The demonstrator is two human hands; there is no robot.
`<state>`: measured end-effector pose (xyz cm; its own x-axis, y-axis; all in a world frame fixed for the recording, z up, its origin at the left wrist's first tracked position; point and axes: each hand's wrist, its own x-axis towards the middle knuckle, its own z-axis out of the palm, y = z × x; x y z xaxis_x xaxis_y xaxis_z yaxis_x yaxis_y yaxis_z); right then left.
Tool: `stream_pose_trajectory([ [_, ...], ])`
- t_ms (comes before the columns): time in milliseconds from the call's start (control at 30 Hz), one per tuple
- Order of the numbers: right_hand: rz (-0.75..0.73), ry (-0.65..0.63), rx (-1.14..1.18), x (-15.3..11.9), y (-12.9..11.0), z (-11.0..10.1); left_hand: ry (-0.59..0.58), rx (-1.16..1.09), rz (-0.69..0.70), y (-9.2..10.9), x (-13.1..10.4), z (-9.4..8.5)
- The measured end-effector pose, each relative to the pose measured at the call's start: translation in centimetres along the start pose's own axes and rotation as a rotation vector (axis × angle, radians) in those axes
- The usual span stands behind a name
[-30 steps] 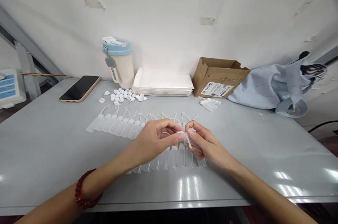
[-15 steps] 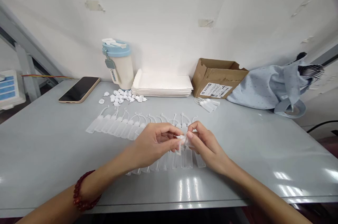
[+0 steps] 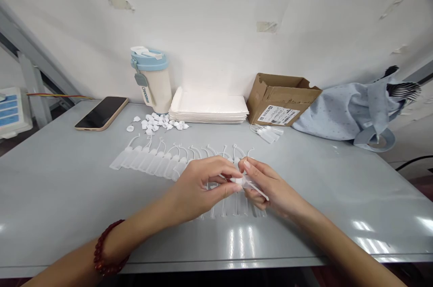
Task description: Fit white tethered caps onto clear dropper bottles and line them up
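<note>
My left hand [image 3: 203,184] pinches a small white needle-tip cap [image 3: 238,181] between thumb and fingers. The cap sits at the neck of a small translucent plastic bottle [image 3: 249,183], which my right hand [image 3: 270,185] grips, its thin strap sticking out toward the lower right. My right fingers cover most of the bottle. Beneath and behind both hands, similar squeeze bottles [image 3: 145,159] with looped straps lie in a back row, partly hidden by my left hand. Another row of bottles [image 3: 230,207] lies closer to me.
A pile of white caps [image 3: 162,121] lies before a blue-lidded cup [image 3: 158,86]. Stacked white trays [image 3: 209,109], a cardboard box [image 3: 280,100] and a pale blue cloth bag [image 3: 338,113] stand along the wall. A few bottles [image 3: 267,134] lie by the box; a phone [image 3: 101,114] is at left.
The cap and bottle have turned, so the strap now points to the lower right instead of hanging down. My right hand has closed further around the bottle.
</note>
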<state>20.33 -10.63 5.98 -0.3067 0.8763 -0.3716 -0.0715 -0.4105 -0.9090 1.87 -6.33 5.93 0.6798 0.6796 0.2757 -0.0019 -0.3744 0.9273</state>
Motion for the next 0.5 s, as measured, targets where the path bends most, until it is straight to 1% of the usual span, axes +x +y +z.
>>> stream_pose_trajectory([
  [67,-0.067,0.034,-0.073,-0.1,0.1,0.1,0.038,-0.107,-0.151,0.3,0.1,0.1],
  [133,-0.161,0.081,-0.15,-0.2,0.4,0.2,0.045,-0.146,-0.28,0.5,0.1,0.2],
  [200,-0.259,0.12,-0.22,-0.3,0.6,0.3,0.005,-0.142,-0.35,0.6,0.1,0.2],
  [233,-0.293,0.133,-0.25,-0.3,0.7,0.3,-0.017,-0.126,-0.347,0.6,0.1,0.1],
  [267,-0.307,0.141,-0.275,-0.3,0.8,0.2,-0.034,-0.096,-0.315,0.5,0.0,0.1],
  [300,-0.3,0.147,-0.29,-0.3,0.7,0.2,-0.04,-0.043,-0.254,0.4,0.0,0.1],
  [367,-0.232,0.136,-0.28,-0.3,0.5,0.1,-0.038,0.132,-0.053,0.1,-0.1,0.2],
  [433,-0.131,0.084,-0.234,-0.3,0.2,-0.1,-0.032,0.32,0.164,-0.4,-0.3,0.2],
  [467,-0.087,0.055,-0.209,-0.3,0.0,-0.2,-0.03,0.384,0.243,-0.7,-0.3,0.2],
  [500,-0.054,0.033,-0.188,-0.3,-0.1,-0.2,-0.03,0.418,0.29,-1.0,-0.4,0.2],
])
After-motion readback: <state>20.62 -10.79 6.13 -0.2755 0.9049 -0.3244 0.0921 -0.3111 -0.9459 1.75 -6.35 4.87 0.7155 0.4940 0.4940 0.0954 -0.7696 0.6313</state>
